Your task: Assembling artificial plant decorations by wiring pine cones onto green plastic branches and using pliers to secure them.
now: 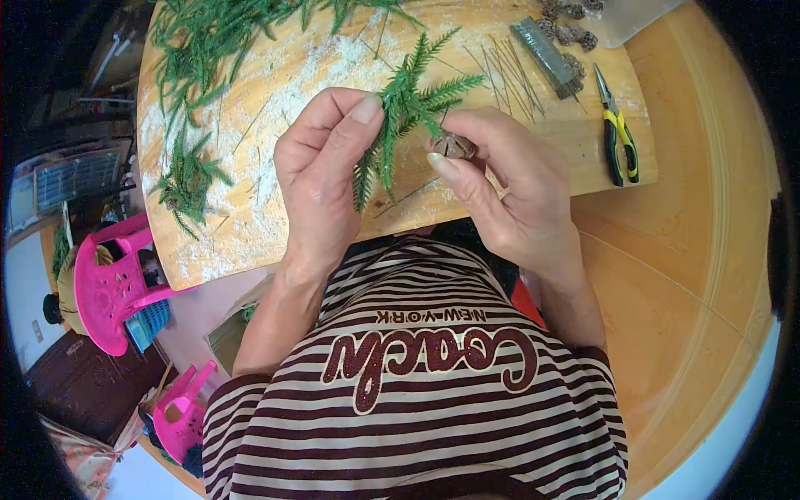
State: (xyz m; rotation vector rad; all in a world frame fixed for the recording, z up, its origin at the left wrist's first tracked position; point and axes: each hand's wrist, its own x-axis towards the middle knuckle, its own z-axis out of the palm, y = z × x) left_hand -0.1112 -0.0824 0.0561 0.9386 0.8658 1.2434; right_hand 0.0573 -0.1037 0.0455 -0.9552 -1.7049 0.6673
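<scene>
Between the thumb and fingers of my left hand (327, 162) is the stem of a green artificial fir sprig (410, 102), its needled tips fanning out to the right and downward. My right hand (521, 179) pinches a small brown pine cone (453, 147) close beside the sprig's right side. Both things are held up over the near part of the wooden table (275, 225). Whether the cone is fastened to the sprig, I cannot tell, since my fingers cover the spot.
A heap of green sprigs (196, 54) lies at the far left, with a smaller decorated sprig (188, 179) nearer. Thin wires (512, 77), a grey bundle (547, 58), pine cones (570, 33) and yellow-black pliers (621, 137) lie at right. A pink chair (107, 292) stands at left.
</scene>
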